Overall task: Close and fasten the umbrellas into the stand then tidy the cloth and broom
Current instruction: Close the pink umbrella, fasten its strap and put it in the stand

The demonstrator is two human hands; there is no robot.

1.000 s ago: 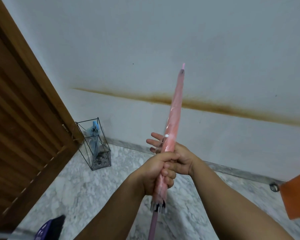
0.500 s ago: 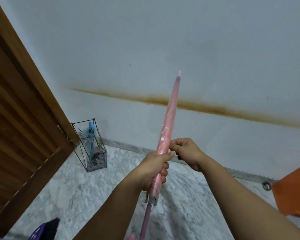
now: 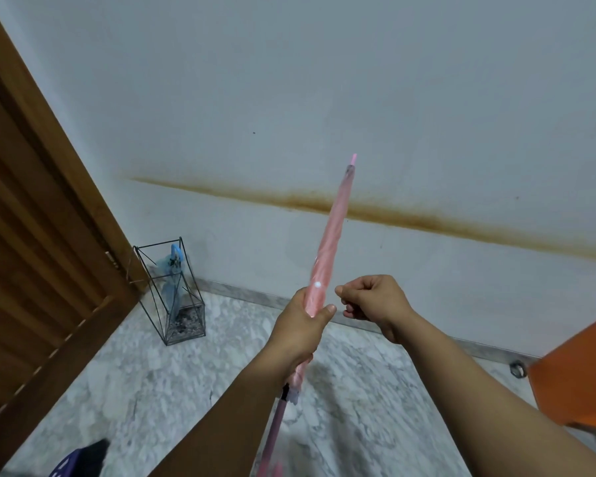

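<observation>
We see through one head-worn camera, looking forward and down, close over both hands, toward the wall [image 3: 393,98] and floor [image 3: 152,390] beyond them.

Stand [image 3: 172,297] left of umbrella [image 3: 327,249], against wall [image 3: 358,80].

A wooden door [image 3: 31,235] stands left; an orange panel [image 3: 578,373] juts in at right.

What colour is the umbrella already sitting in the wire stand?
Light blue umbrella, standing in the wire stand; it shows in the head view.
</observation>
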